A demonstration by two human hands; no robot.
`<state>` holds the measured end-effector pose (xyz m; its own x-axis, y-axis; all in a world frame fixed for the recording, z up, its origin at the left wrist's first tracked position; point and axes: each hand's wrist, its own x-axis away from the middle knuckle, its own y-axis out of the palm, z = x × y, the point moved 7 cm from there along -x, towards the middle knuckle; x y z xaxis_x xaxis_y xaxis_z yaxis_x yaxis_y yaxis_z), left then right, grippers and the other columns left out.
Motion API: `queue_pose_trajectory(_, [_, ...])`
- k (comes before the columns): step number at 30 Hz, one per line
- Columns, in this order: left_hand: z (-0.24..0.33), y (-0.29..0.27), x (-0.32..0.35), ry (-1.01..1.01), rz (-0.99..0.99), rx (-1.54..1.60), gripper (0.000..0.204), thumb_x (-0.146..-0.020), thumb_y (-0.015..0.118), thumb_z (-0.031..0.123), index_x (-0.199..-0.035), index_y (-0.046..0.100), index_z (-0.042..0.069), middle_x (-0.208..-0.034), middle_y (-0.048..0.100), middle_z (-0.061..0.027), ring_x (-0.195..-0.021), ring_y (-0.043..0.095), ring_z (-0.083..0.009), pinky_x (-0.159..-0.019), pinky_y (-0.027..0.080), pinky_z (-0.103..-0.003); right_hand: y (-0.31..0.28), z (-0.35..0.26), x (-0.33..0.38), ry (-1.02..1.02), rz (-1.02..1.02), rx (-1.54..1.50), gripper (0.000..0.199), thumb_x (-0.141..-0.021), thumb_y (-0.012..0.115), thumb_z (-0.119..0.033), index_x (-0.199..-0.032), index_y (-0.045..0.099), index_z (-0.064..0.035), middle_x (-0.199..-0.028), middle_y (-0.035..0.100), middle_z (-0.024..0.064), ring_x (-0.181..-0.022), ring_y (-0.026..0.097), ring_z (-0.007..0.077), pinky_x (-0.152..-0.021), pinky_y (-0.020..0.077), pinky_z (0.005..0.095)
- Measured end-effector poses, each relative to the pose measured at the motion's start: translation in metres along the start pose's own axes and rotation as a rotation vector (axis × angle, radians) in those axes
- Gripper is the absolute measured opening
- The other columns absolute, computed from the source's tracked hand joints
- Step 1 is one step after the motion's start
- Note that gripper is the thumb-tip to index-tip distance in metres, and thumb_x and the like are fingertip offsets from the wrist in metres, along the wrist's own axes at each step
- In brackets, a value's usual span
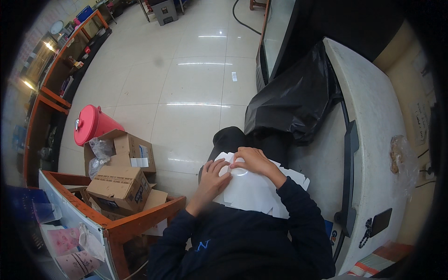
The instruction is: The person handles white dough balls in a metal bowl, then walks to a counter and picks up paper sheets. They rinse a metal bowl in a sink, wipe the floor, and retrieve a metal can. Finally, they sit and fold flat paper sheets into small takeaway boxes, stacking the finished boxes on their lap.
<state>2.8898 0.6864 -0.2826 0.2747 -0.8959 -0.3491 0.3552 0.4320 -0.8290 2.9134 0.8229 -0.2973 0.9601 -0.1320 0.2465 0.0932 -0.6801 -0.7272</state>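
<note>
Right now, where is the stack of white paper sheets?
In the head view, the stack of white paper sheets lies just below centre on the person's lap, under the left hand and right hand, below the black plastic bag.

Papers (254, 191) on lap, boxes (122, 179) left (stacked), counter (373, 121) right

We are bending both forearms inward from the lower edge, sleeves dark to the wrists. Our left hand (212, 179) is lying palm down, fingers spread and pointing up and to the right. Our right hand (254, 161) is curling its fingers downward just beside it, fingertips nearly meeting the left's.
</note>
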Motion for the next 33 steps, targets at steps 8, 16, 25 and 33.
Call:
queue_pose_trajectory(8, [-0.011, 0.022, 0.016, 0.035, -0.061, -0.091, 0.013, -0.077, 0.065, 0.017, -0.087, 0.057, 0.013, -0.107, 0.055, -0.0003, -0.116, 0.046, -0.0191, -0.103, 0.025, -0.054, 0.036, 0.034, -0.02, 0.105, -0.146, -0.021, 0.039, -0.072, 0.068, -0.045, -0.092, 0.069, -0.012, -0.1, 0.061, 0.0084, -0.102, 0.056, 0.0285, -0.087, 0.0394, 0.0452])
queue_pose_trajectory(16, [-0.006, 0.022, 0.019, 0.081, -0.124, -0.017, 0.019, -0.073, 0.062, 0.01, -0.092, 0.057, 0.01, -0.103, 0.057, -0.0007, -0.111, 0.049, -0.0199, -0.105, 0.026, -0.048, 0.04, 0.037, -0.028, 0.053, -0.131, -0.074, 0.037, -0.074, 0.068, -0.044, -0.09, 0.069, -0.0109, -0.1, 0.062, 0.0079, -0.102, 0.057, 0.0282, -0.088, 0.0395, 0.045])
queue_pose_trajectory(25, [-0.01, 0.021, 0.023, 0.103, -0.05, 0.042, 0.018, -0.072, 0.062, 0.005, -0.09, 0.057, 0.007, -0.1, 0.058, -0.0026, -0.105, 0.051, -0.0203, -0.103, 0.03, -0.046, 0.036, 0.032, -0.033, 0.033, -0.128, -0.074, 0.034, -0.076, 0.068, -0.042, -0.09, 0.07, -0.011, -0.096, 0.064, 0.0062, -0.097, 0.059, 0.0252, -0.086, 0.0413, 0.0405])
queue_pose_trajectory(33, [-0.017, 0.022, 0.024, 0.028, 0.014, 0.133, 0.013, -0.074, 0.064, 0.002, -0.084, 0.058, 0.006, -0.095, 0.061, -0.0027, -0.098, 0.053, -0.023, -0.1, 0.035, -0.046, 0.04, 0.035, -0.04, 0.022, -0.143, -0.019, 0.036, -0.075, 0.066, -0.043, -0.093, 0.069, -0.0118, -0.101, 0.063, 0.0077, -0.1, 0.058, 0.0276, -0.085, 0.0429, 0.0406])
